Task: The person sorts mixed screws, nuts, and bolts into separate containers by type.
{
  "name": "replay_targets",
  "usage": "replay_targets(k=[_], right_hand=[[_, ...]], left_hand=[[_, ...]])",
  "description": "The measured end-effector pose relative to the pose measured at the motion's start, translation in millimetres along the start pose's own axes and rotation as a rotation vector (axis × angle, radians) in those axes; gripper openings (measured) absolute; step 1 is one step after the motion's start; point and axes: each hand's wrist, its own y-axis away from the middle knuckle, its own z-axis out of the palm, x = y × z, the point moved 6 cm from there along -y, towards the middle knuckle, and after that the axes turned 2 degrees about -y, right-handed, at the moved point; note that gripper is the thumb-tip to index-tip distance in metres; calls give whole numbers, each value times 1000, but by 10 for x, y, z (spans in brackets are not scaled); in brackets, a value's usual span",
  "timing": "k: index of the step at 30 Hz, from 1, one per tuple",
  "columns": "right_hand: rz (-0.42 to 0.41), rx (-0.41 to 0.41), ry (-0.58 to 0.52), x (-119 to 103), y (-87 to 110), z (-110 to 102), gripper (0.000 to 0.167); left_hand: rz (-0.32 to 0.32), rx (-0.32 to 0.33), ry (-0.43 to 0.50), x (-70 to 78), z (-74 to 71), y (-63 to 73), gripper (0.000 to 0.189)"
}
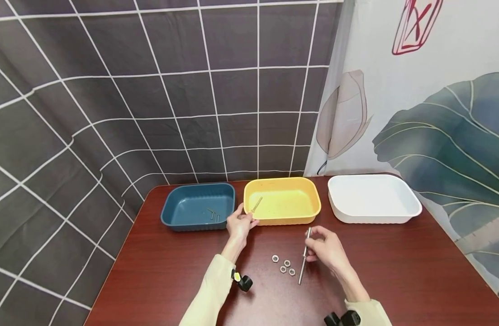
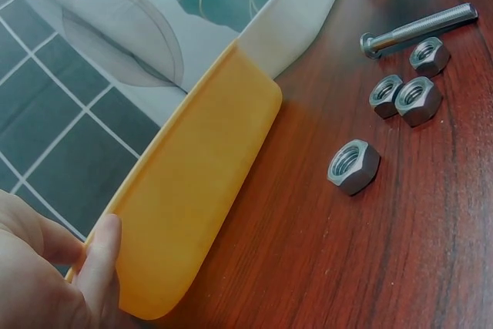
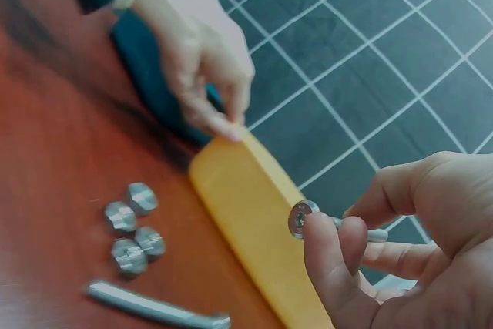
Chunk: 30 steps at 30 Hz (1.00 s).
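Note:
My left hand [image 1: 238, 225] pinches the near left corner of the yellow tray [image 1: 287, 222], thumb on its outer wall in the left wrist view. Between the thumb and fingers of my right hand [image 1: 327, 250] is a metal bolt [image 3: 303, 219], its round head towards the right wrist camera. Below that hand a second bolt [image 2: 424, 28] lies on the table. Several hex nuts [image 2: 355, 166] are grouped beside it, two of them touching in the left wrist view. One long bolt [image 1: 257, 204] rests inside the yellow tray at its left end.
A blue tray [image 1: 180, 224] with several small screws [image 1: 215, 216] stands left of the yellow one. To the right is a white tray [image 1: 369, 217]. All three line the back of the reddish-brown table [image 1: 159, 280], before a grid-patterned curtain [image 1: 229, 90].

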Motion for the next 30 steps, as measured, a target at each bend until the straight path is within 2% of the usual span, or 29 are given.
replay_targets(k=[9, 17, 24, 30], right_hand=[[-35, -39, -85, -312, -421, 34, 32], [-24, -29, -116, -433, -721, 108, 35], [-2, -13, -152, -468, -880, 139, 44], [-9, 27, -159, -511, -908, 99, 48]], left_hand=[[0, 6, -10, 19, -23, 15, 56], [12, 0, -4, -9, 3, -3, 55], [21, 0, -12, 0, -5, 0, 56], [18, -3, -14, -14, 1, -14, 56]])
